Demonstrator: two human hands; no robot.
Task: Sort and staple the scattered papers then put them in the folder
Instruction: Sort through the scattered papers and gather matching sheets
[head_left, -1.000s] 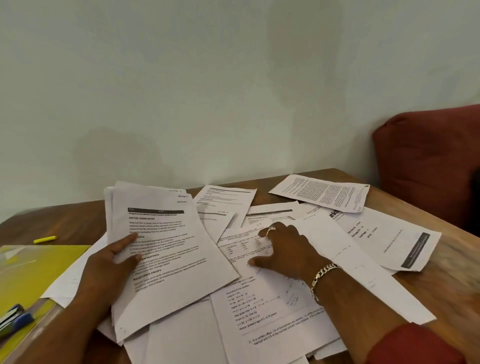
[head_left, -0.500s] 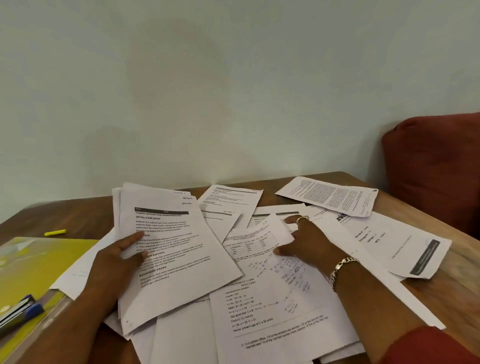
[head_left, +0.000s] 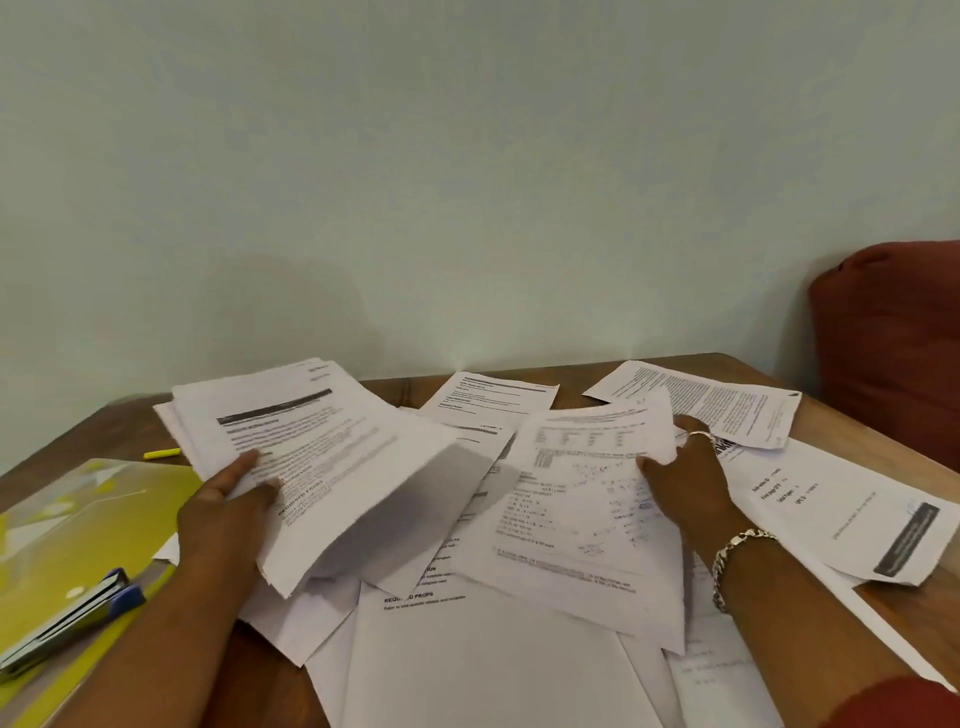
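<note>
The left hand grips a stack of printed sheets, thumb on top, lifted off the table near its left side. The right hand pinches the far edge of a sheet of sums, raising it over the loose papers spread across the table's middle. A yellow folder lies at the left edge with a blue stapler on it.

- A wooden table stands against a pale wall.
- A yellow highlighter lies on the table.
- A red cushion is at the right.
</note>
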